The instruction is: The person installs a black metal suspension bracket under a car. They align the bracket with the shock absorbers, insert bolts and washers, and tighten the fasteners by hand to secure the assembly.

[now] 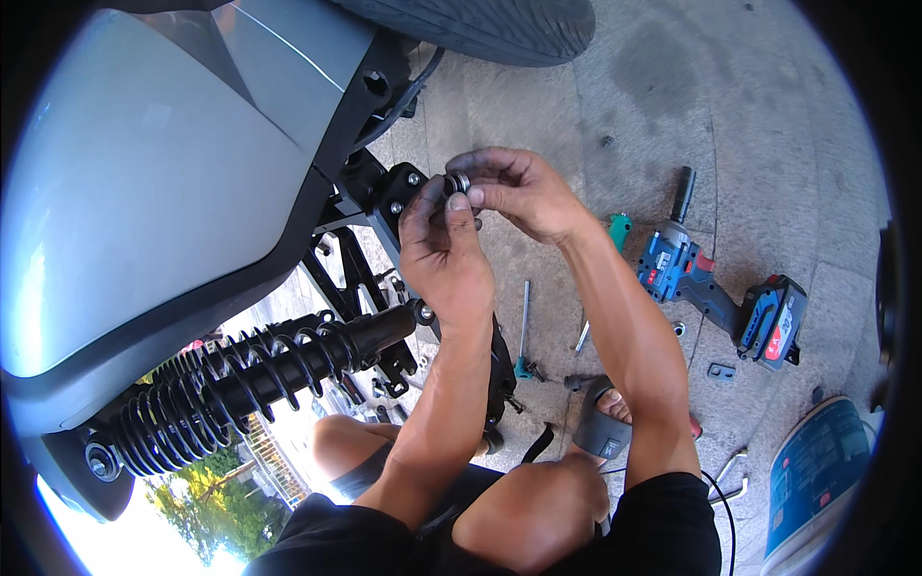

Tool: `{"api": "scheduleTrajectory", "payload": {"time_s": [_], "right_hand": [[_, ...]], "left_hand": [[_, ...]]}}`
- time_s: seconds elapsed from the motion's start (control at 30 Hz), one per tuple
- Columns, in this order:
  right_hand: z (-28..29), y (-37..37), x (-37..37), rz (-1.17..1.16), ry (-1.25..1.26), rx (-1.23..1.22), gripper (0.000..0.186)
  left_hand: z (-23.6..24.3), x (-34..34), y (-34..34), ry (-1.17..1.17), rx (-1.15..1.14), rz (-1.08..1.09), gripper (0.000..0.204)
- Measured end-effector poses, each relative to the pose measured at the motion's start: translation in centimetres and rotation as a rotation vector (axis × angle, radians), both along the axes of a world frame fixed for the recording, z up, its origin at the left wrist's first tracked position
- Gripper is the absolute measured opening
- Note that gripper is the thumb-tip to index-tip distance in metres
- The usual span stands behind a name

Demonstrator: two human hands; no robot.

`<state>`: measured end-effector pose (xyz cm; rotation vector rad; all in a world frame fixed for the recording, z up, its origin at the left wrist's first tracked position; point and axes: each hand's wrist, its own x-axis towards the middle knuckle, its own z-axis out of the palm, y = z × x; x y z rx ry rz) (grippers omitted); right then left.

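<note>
Between the fingertips of both my hands is a small ring-shaped metal part (pixel 456 182), silver with a dark section, perhaps a bushing or bearing. My left hand (pixel 447 245) grips it from below with thumb and fingers pinched. From the right, my right hand (pixel 523 195) closes thumb and fingers on its other side. The fingertips are blackened with grease. Just beyond my left hand is a black metal bracket (pixel 396 192) with silver bolts, part of a vehicle frame. A black coil-spring shock absorber (pixel 259 384) lies to the lower left of the hands.
A grey body panel (pixel 163 182) fills the left side, with a tyre (pixel 480 24) at the top. On the paving lie a blue cordless impact wrench (pixel 687 274), a green-handled tool (pixel 619 228), a T-handle hex key (pixel 525 331) and a small metal plate (pixel 721 371). A blue-and-white bucket (pixel 816 480) stands lower right.
</note>
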<state>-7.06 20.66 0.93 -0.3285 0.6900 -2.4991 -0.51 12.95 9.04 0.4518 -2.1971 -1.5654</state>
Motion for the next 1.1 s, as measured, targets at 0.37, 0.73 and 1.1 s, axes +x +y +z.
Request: {"api": "scheduleTrajectory", "payload": {"time_s": [0.37,0.73,1.1], "right_hand": [[0.7,-2.1,-2.0,0.117,-0.078,-0.305,0.041],[2.4,-4.8,-3.6,-0.086,-0.062,0.031,0.044],[3.9,-7.3,-4.1,-0.173,-0.086,0.029,0.032]], "left_hand": [[1.1,-0.3,0.2,0.011,-0.11,-0.001,0.048],[3.9,11.2,-0.1,-0.246,-0.018,-0.406,0.024],[5.0,15.2,-4.0,-0.518,-0.22,-0.644,0.026]]}}
